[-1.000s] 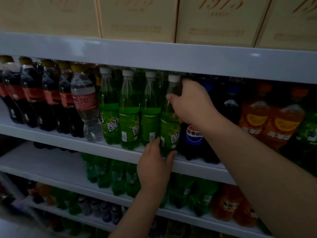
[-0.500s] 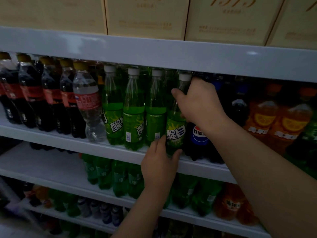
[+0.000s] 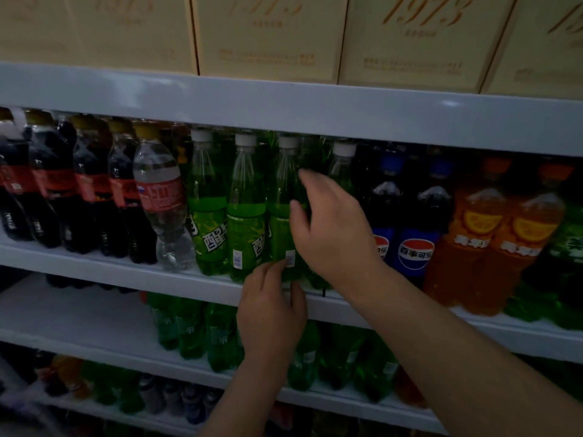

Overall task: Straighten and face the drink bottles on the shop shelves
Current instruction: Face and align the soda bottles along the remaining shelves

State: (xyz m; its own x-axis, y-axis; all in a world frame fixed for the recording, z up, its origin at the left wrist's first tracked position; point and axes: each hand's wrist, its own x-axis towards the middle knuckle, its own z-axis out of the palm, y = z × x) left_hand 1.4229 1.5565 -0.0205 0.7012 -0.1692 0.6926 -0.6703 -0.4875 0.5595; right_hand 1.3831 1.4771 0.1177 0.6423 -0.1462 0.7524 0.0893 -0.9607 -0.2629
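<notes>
Head view: red-labelled colas (image 3: 50, 184), green bottles (image 3: 208, 222), Pepsi (image 3: 415, 250), orange drinks (image 3: 476, 234) along one shelf (image 3: 94, 269), beneath boxes (image 3: 268, 36) printed 1973. Left hand (image 3: 271, 313) pinching the base of the third green bottle (image 3: 279, 228); right hand (image 3: 331, 234) loosely spread, thumb on its label, hiding the fourth.

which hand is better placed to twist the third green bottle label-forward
Left, likely: the left hand grips the base of the third green bottle, barcode facing out; the right hand is open by its shoulder.

You have one head-worn camera, facing forward and slightly down, close to the drink shelf (image 3: 94, 266), with boxes (image 3: 271, 36) at twelve o'clock and lower shelves (image 3: 79, 313) at six.
</notes>
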